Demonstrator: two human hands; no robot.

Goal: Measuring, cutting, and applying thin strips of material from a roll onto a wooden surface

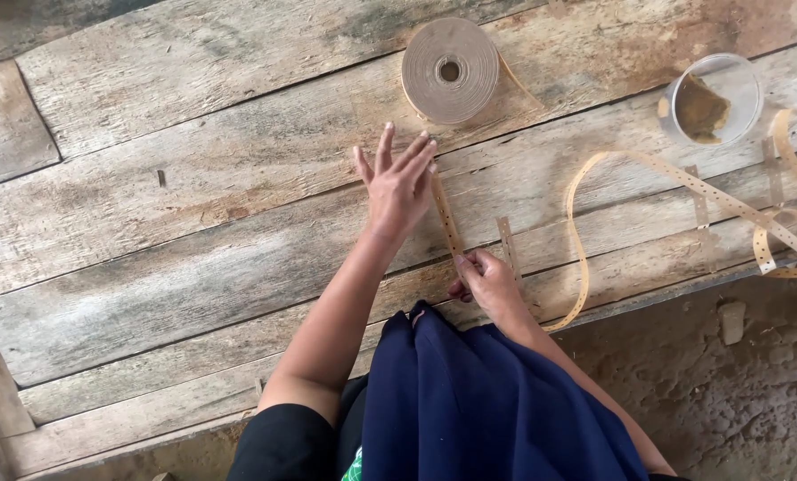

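- Head view, looking straight down: I see weathered wooden planks (193, 223), grey and rough-grained, with cracks between the boards.
- My left hand (396, 183) lies flat, fingers spread and gripping nothing, pressing on the far end of a narrow tan strip (445, 218) dotted with punched holes.
- My right hand (486, 281) is pinched closed on the near end of that same strip, so it runs straight and flat along the plank between both hands.
- Just beyond my left fingertips sits a thick roll (450, 69) of the same tan tape, wound tight round a small hollow core, standing on the boards.
- A second short strip (508, 245) lies just beside my right hand, flat on the wood.
- Off to the right, a long perforated ribbon (683, 183) loops and curls loosely across the planks.
- Near the far right, a clear round plastic cup (715, 98) holds something brownish-yellow; I cannot tell what.
- Dark blue cloth (478, 401) covers my lap at the table's edge.
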